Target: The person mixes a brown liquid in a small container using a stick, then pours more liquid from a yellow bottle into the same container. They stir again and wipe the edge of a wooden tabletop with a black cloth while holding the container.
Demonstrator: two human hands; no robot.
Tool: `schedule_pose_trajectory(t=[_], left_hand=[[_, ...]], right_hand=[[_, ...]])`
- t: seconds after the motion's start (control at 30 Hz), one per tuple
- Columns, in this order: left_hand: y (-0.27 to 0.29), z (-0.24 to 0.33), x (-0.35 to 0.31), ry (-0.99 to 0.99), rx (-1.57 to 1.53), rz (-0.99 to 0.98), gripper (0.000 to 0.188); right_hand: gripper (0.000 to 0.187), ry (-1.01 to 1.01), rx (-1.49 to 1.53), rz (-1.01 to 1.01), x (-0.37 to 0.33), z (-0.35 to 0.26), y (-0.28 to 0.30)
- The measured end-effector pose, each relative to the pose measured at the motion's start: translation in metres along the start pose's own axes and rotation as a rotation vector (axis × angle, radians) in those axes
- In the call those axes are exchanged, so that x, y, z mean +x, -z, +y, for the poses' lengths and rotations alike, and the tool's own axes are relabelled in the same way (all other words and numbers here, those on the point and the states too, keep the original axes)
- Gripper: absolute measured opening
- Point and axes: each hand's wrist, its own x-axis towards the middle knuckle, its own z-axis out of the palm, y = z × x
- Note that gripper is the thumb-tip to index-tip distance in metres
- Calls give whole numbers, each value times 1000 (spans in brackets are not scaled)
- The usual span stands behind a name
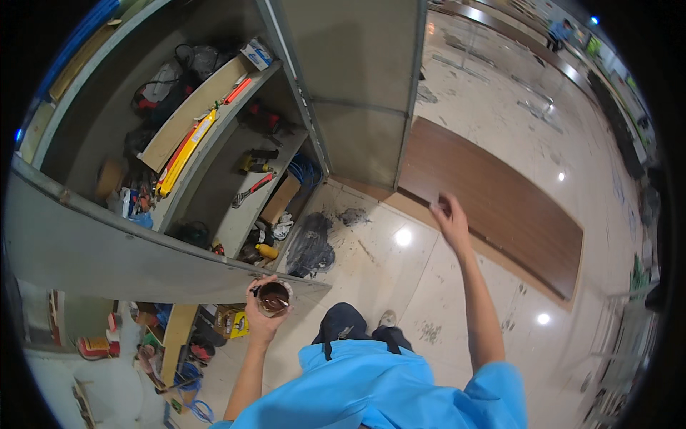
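left hand (pixel 262 319) holds a round container (pixel 274 299) near a grey cabinet (pixel 128 254); right hand (pixel 452 223), half-curled, contents unclear, overlaps in view a brown board (pixel 493 189).

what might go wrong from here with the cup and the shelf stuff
The cup in the left hand is open at the top, so a tilt or bump might spill what's inside onto the floor.

The long yellow box lies near the front edge of a cabinet shelf; a knock could send it off.
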Motion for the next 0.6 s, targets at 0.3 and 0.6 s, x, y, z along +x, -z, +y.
schedule_pose_trajectory(t=[0.3,0.6], left_hand=[[-36,-11,109,39,226,198,75],[-42,-14,194,234,220,358,83]], right_hand=[[75,-84,422,95,505,84,26],[85,13,441,-266,628,78,-9]])
